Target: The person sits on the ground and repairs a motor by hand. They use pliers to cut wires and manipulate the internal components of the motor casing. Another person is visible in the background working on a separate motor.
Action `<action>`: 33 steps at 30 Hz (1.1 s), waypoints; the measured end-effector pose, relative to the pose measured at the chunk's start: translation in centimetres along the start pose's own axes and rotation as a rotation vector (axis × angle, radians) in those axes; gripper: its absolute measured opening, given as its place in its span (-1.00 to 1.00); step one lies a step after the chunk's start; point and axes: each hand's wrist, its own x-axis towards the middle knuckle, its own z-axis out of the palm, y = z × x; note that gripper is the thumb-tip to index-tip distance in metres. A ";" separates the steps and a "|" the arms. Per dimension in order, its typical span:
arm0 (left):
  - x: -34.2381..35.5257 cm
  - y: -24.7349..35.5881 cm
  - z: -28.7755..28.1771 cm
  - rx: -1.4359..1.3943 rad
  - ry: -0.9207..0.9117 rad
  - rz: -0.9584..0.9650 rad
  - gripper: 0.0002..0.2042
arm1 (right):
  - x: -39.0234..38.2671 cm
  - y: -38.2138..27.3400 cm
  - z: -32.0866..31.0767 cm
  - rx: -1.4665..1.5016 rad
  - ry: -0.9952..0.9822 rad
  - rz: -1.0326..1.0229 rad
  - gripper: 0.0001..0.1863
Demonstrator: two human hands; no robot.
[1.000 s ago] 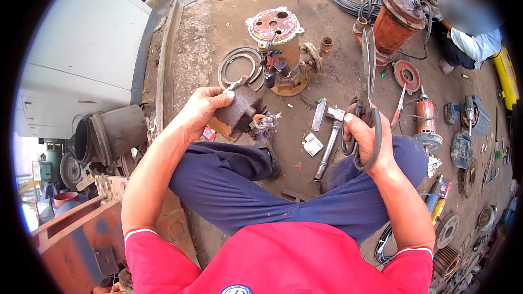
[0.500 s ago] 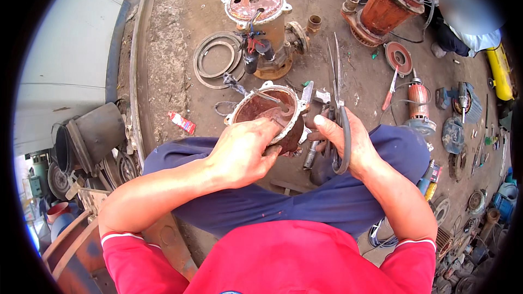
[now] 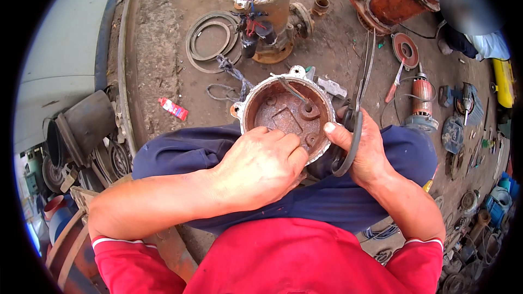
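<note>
A rusty round metal pump cover [image 3: 271, 113] with bolt lugs on its rim is held above my lap, its hollow inside facing up at me. Short wires stick out of a hole inside it. My left hand [image 3: 261, 166] is closed over the cover's near rim; its fingertips are hidden. On the right, my right hand [image 3: 366, 149] grips a looped black cable [image 3: 353, 144], with the thumb against the cover's right rim. The cable's split ends rise beyond the hand. Beside the cover's far left rim is a knotted grey cord [image 3: 233, 71].
Ahead stands a rusty pump body [image 3: 272, 16] with black capacitors wired to it. Metal rings [image 3: 199, 60] lie left of it. A red-orange pump [image 3: 400, 2] is far right, near another person. A red-handled knife [image 3: 393, 87] and a motor rotor [image 3: 421, 100] lie rightward.
The cover has tilted so that its inner floor now faces me. My left hand has shifted from inside the cover onto its near rim. The right hand still holds the cable, its thumb now at the rim.
</note>
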 end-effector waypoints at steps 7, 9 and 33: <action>1.2 -4.3 -3.8 -0.122 0.333 -0.455 -0.58 | -0.8 -0.8 -1.1 -0.001 -0.038 -0.141 -0.43; 1.3 -5.5 -3.8 -0.644 0.117 -0.691 -0.46 | -1.0 -1.1 -1.0 -0.005 -0.039 -0.158 -0.44; -0.3 -6.5 -4.1 -1.043 -0.172 -0.887 -0.49 | -0.4 -0.6 -0.7 0.044 -0.066 -0.064 -0.50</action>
